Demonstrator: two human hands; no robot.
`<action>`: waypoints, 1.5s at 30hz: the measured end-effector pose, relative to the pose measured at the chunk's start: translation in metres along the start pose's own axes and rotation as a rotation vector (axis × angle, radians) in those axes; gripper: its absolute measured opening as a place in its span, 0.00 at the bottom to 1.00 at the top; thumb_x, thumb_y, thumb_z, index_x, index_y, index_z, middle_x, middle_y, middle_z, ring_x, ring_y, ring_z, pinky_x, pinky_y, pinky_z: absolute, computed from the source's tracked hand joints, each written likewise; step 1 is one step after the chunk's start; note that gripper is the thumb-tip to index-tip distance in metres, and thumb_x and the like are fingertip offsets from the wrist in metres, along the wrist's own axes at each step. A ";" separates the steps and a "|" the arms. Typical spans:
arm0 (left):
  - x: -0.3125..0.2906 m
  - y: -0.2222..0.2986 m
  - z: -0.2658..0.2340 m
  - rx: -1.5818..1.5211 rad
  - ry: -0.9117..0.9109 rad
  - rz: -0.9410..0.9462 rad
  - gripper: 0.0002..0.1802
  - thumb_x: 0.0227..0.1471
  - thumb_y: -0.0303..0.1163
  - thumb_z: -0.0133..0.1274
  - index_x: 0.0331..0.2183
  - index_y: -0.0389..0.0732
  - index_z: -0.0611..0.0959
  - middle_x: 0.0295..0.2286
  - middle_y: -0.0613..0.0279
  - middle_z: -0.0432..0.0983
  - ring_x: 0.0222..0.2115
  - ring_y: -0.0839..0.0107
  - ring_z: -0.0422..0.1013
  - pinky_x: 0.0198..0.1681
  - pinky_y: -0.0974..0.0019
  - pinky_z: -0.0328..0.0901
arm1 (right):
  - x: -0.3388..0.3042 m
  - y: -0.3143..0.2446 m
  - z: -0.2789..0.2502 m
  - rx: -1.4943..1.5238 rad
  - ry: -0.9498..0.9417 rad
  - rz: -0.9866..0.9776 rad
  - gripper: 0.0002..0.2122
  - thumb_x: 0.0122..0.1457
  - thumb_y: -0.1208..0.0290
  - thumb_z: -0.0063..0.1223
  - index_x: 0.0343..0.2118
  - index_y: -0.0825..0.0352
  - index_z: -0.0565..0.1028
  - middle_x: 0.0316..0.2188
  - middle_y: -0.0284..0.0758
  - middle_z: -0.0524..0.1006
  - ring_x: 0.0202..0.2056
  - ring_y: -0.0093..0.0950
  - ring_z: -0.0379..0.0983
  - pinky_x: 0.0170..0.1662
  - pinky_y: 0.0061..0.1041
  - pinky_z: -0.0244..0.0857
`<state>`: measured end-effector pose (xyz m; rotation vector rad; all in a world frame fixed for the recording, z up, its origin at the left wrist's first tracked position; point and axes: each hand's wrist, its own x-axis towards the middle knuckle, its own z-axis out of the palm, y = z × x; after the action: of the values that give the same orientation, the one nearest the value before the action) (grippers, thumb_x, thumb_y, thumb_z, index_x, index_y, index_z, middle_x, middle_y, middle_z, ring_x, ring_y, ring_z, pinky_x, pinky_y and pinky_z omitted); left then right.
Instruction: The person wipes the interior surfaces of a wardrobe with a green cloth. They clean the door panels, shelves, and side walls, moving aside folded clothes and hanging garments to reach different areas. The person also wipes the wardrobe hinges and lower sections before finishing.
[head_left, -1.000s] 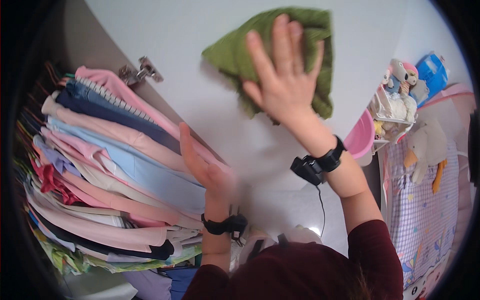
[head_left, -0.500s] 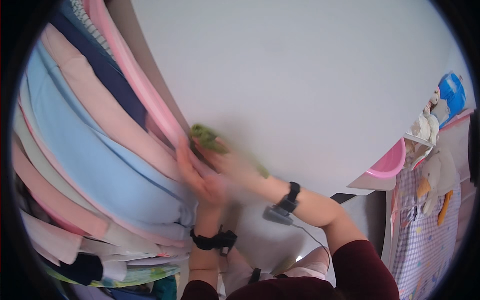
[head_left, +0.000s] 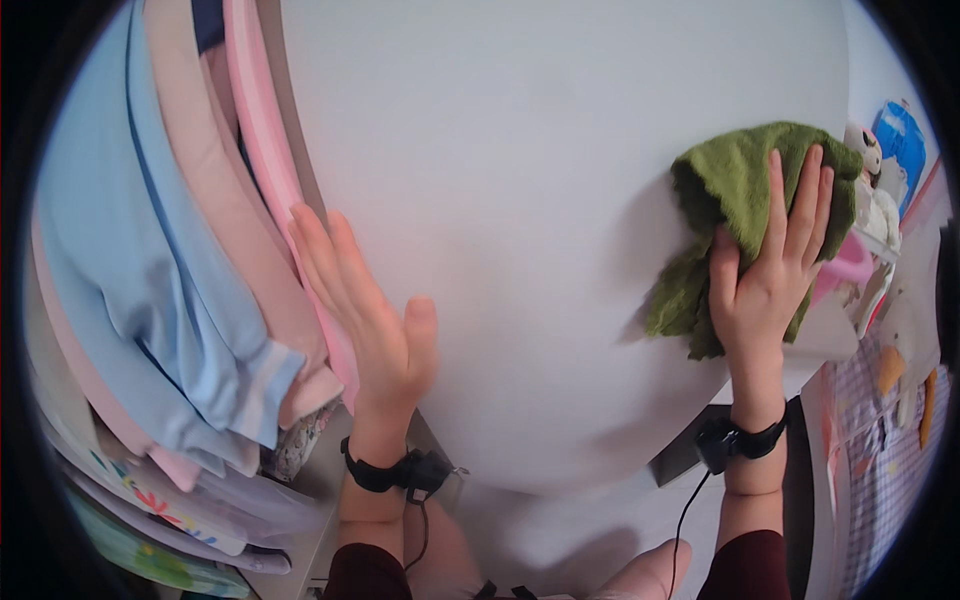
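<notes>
A large smooth white panel (head_left: 540, 220) fills the middle of the head view. Against its right side, my right hand (head_left: 762, 285) lies over a crumpled green cloth (head_left: 735, 170), pressing it to the surface with fingers stretched out and thumb apart. Part of the cloth spreads past the fingertips, and a loose fold hangs below the thumb. My left hand (head_left: 370, 325) is held up open beside the panel's left edge, nothing in it. Its fingertips are close to a pink striped garment (head_left: 262, 130); whether they touch it I cannot tell.
Hanging clothes crowd the left, among them a light blue garment (head_left: 180, 270). To the right of the panel are a pink basin (head_left: 848, 262), a blue package (head_left: 900, 150), plush toys (head_left: 880, 210) and a checked cloth (head_left: 875, 480). Straps with cables circle both wrists.
My right hand has swept the green cloth from the panel's left edge to its right side. My left hand, earlier beside it at the clothes, is now separate and open. The view has shifted.
</notes>
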<state>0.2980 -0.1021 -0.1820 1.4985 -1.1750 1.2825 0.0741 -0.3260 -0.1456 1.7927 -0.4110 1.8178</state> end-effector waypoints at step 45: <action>-0.110 -0.014 -0.007 -0.452 0.033 -0.157 0.46 0.63 0.62 0.29 0.66 0.34 0.46 0.65 0.42 0.47 0.65 0.48 0.48 0.66 0.47 0.42 | -0.076 -0.136 0.055 0.130 -0.082 0.157 0.45 0.34 0.63 0.65 0.63 0.50 0.64 0.68 0.41 0.55 0.67 0.39 0.54 0.65 0.51 0.43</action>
<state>0.3051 -0.0775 -0.2900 1.2025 -1.2026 0.8611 0.1940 -0.2608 -0.2382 1.9777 -0.4863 1.9208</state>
